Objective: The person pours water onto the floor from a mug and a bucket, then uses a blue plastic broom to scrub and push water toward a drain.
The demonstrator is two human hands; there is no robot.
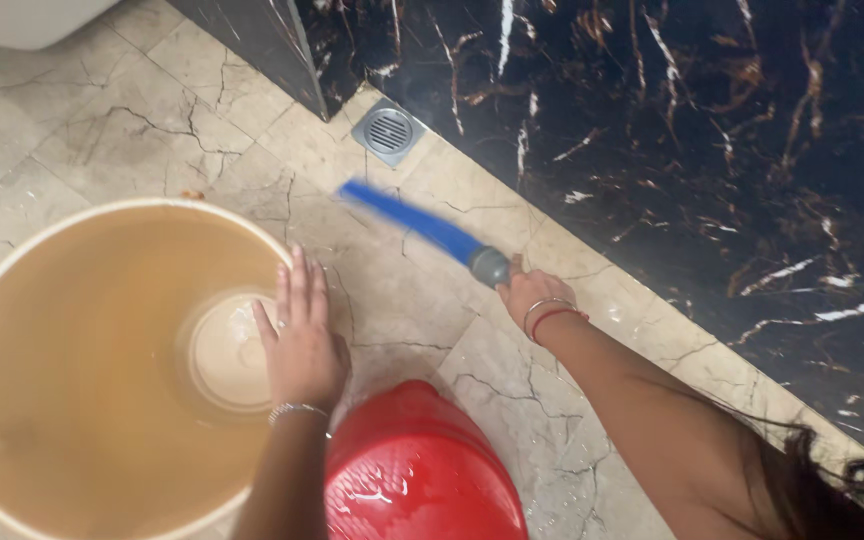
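Note:
My left hand [298, 335] rests flat on the rim of a large tan bucket [62, 400], fingers together and pointing away from me, holding nothing. The bucket stands on the floor at the left, with its pale round bottom showing. My right hand [532, 295] is closed around the grey end of a blue handle [414, 222], which slants up and left toward a floor drain [389, 131] and is blurred. What sits at the handle's far end cannot be made out. Both wrists wear bracelets.
A red plastic stool or tub [417, 470] sits upside down between my arms at the bottom. The floor is beige cracked-pattern marble tile [102, 130]. A black veined marble wall [712, 130] runs diagonally at the right. A white fixture's edge [22, 18] shows top left.

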